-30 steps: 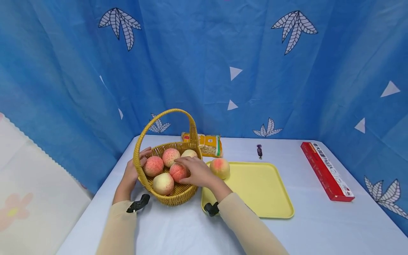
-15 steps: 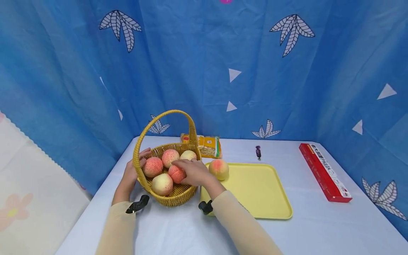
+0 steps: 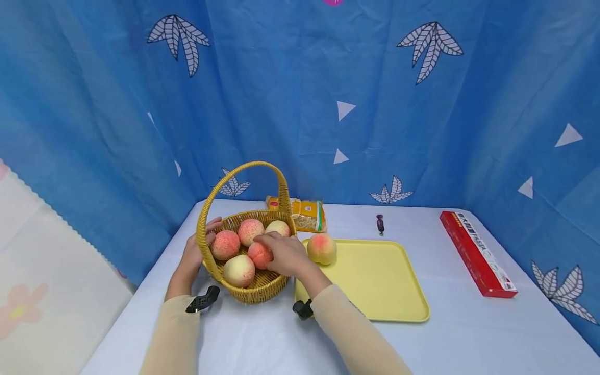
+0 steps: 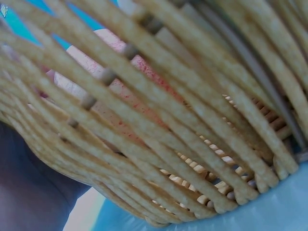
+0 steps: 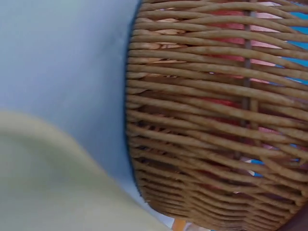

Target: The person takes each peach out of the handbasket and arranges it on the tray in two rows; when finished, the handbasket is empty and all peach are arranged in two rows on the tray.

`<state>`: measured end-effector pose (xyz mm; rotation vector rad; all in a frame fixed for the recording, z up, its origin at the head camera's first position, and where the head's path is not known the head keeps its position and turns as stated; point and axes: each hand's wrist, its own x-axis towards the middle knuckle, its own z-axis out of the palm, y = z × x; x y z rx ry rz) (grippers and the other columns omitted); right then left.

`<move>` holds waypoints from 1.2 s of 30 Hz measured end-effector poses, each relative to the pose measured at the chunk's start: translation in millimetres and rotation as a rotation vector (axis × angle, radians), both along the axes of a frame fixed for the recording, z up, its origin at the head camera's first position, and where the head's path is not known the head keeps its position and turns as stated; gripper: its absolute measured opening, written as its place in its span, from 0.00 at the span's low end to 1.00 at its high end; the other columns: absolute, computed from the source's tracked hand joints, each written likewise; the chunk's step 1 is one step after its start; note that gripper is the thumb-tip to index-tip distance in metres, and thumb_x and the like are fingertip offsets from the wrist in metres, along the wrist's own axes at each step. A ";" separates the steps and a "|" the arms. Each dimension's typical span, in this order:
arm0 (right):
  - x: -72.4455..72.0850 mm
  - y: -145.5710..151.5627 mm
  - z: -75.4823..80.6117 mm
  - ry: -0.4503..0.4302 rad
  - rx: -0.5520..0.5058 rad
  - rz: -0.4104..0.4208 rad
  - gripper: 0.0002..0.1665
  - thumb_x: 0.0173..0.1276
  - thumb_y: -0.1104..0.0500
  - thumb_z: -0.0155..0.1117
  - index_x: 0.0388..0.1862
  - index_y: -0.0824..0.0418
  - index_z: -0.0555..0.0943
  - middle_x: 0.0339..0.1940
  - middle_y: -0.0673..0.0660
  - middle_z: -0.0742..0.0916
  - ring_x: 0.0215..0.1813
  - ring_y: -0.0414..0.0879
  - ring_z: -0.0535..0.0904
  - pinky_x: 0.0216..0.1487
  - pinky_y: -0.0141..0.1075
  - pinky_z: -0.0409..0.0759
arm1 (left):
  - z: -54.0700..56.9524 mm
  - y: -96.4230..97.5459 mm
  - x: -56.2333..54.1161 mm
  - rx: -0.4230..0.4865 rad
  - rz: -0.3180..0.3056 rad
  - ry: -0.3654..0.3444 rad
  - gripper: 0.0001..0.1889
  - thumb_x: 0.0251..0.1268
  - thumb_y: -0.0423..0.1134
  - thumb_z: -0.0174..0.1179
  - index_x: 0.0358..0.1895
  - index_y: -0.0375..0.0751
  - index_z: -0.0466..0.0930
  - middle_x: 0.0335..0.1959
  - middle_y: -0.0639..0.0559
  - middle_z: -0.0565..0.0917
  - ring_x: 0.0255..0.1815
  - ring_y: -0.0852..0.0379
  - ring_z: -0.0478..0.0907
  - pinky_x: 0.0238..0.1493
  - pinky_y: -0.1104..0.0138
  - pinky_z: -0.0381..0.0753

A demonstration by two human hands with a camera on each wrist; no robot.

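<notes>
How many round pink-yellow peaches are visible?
6: five peaches in the golden wicker basket (one under the right hand); another at the yellow rectangular tray's far left corner. More may be hidden.

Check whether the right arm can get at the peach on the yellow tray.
Probably yes: the peach sits uncovered in the corner of the tray, near the right grip. But that grip holds a red peach inside the basket, so it would likely have to let go first.
</notes>
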<state>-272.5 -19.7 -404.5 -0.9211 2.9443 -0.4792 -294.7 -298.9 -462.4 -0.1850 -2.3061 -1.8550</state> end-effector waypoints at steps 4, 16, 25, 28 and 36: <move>-0.5 0.3 -2.8 0.006 -0.045 -0.015 0.38 0.64 0.50 0.72 0.72 0.38 0.70 0.72 0.47 0.75 0.65 0.46 0.78 0.60 0.43 0.72 | -2.2 -0.4 -1.5 0.004 0.000 0.004 0.23 0.79 0.40 0.47 0.71 0.35 0.69 0.79 0.45 0.63 0.82 0.45 0.52 0.79 0.43 0.49; -3.0 0.9 -5.1 0.018 -0.020 -0.009 0.40 0.63 0.51 0.72 0.73 0.39 0.68 0.71 0.47 0.77 0.68 0.48 0.76 0.62 0.44 0.71 | 3.2 2.7 3.1 -0.003 0.005 0.005 0.25 0.79 0.46 0.48 0.71 0.38 0.70 0.79 0.47 0.64 0.82 0.46 0.53 0.79 0.43 0.50; -2.0 1.5 -5.3 0.013 -0.071 -0.035 0.40 0.59 0.49 0.74 0.70 0.37 0.69 0.67 0.47 0.77 0.65 0.48 0.75 0.65 0.44 0.71 | 3.4 0.0 2.4 -0.009 0.010 -0.018 0.23 0.79 0.44 0.48 0.72 0.40 0.70 0.79 0.48 0.64 0.82 0.46 0.51 0.80 0.44 0.48; -1.4 2.3 -5.8 0.014 -0.104 -0.034 0.40 0.59 0.48 0.74 0.69 0.37 0.70 0.66 0.47 0.77 0.63 0.47 0.74 0.64 0.45 0.71 | 3.6 -0.3 3.2 -0.005 0.011 -0.015 0.24 0.79 0.44 0.49 0.71 0.40 0.70 0.78 0.47 0.64 0.82 0.46 0.51 0.80 0.43 0.48; -0.9 3.5 -8.8 0.034 -0.201 -0.023 0.40 0.58 0.49 0.74 0.69 0.39 0.70 0.66 0.47 0.76 0.66 0.46 0.71 0.66 0.47 0.72 | 6.4 0.2 4.7 -0.016 0.020 -0.015 0.23 0.79 0.44 0.48 0.71 0.40 0.70 0.78 0.48 0.64 0.82 0.47 0.52 0.80 0.45 0.48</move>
